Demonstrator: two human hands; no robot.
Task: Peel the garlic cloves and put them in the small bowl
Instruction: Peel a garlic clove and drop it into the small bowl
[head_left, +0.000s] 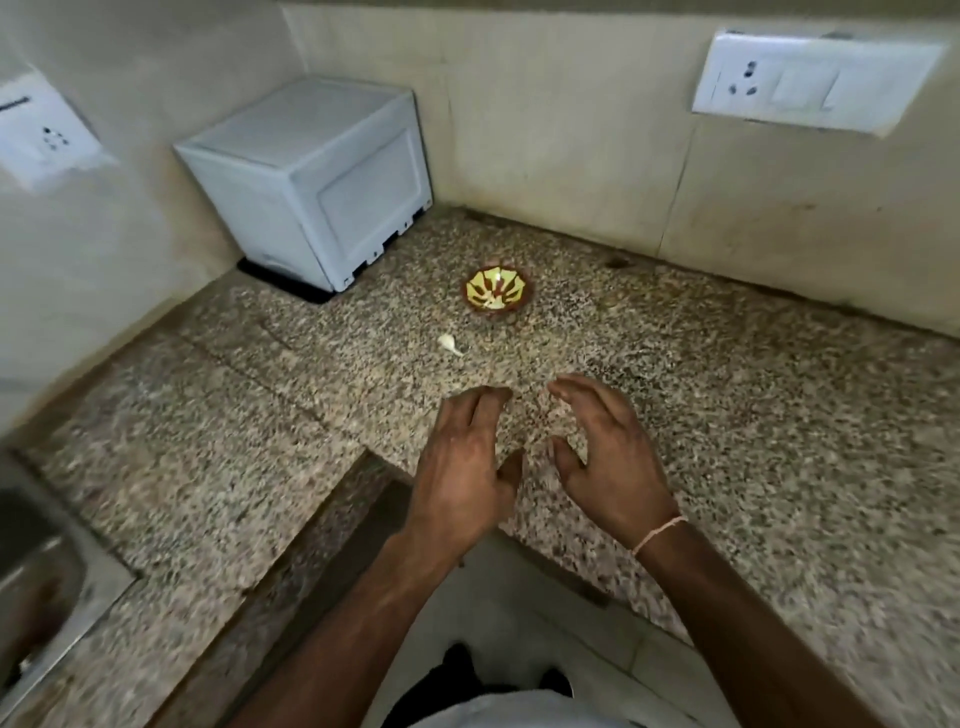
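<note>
Both hands hover empty over the speckled bench (727, 415), fingers spread and loosely curved. One unpeeled garlic clove (450, 344) lies just ahead of the left hand (462, 467), nearer it than the right hand (608, 457), its pointed tail aimed right. The small bowl (497, 290) sits beyond the clove.

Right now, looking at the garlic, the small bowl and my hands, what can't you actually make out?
- Garlic clove, head view: too small to tell whether its skin is on.
- Small bowl: glare and its painted pattern hide whether anything lies inside.
- Left hand and right hand: motion blur; only their backs show, so contact with the counter is unclear.
- Sink: cut off by the left edge.
</note>
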